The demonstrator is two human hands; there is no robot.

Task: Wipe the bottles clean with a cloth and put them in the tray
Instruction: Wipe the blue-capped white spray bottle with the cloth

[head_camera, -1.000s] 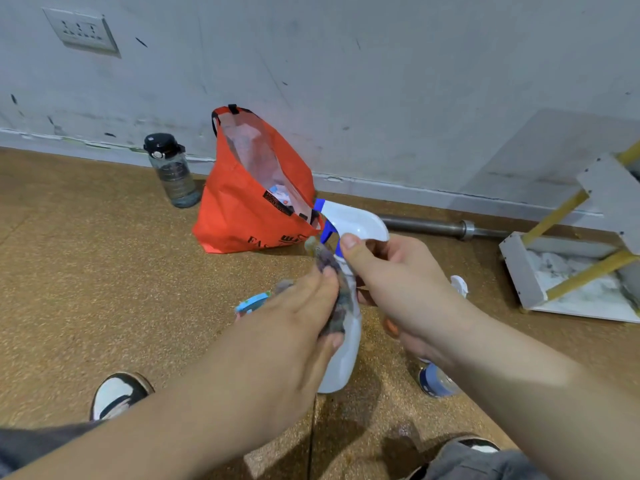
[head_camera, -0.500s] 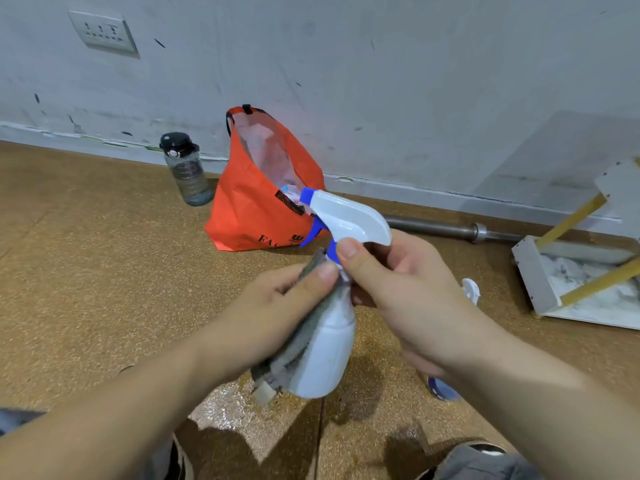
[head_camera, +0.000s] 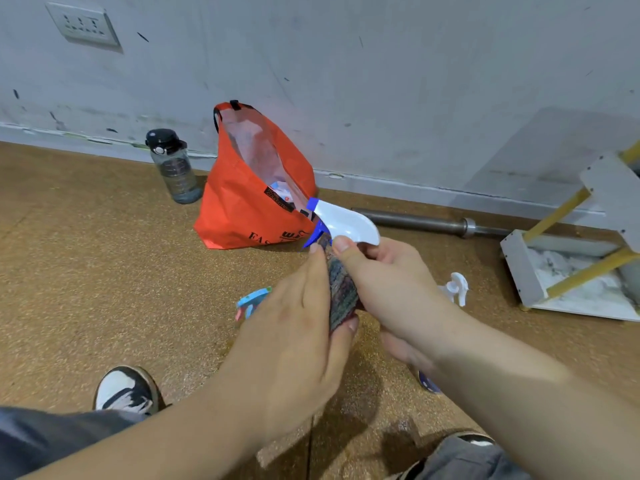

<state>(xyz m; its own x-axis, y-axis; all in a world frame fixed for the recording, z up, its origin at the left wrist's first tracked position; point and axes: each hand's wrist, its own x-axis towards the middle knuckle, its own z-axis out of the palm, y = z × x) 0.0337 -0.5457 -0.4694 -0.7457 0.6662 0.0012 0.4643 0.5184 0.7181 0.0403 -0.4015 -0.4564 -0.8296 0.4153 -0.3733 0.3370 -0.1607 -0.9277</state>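
Note:
A white spray bottle (head_camera: 346,223) with a blue nozzle and trigger is held up over the floor. My right hand (head_camera: 391,289) grips its neck just under the spray head. My left hand (head_camera: 301,334) wraps a grey striped cloth (head_camera: 341,292) round the bottle's body, which is hidden by cloth and hands. A white tray (head_camera: 523,268) with a marbled bottom lies on the floor at the right. Two more sprayers lie on the floor: a light blue one (head_camera: 252,299) left of my hands and a white one (head_camera: 455,289) to the right.
An orange bag (head_camera: 249,206) stands open against the wall, with a dark water bottle (head_camera: 173,168) to its left. A metal bar (head_camera: 433,223) lies along the wall base. A blue-capped object (head_camera: 428,384) peeks out under my right forearm. My shoe (head_camera: 126,391) is at lower left.
My left hand has slid the cloth up from the bottle's lower body to just under the trigger, so the white body is now covered. The bottle sits lower over the floor.

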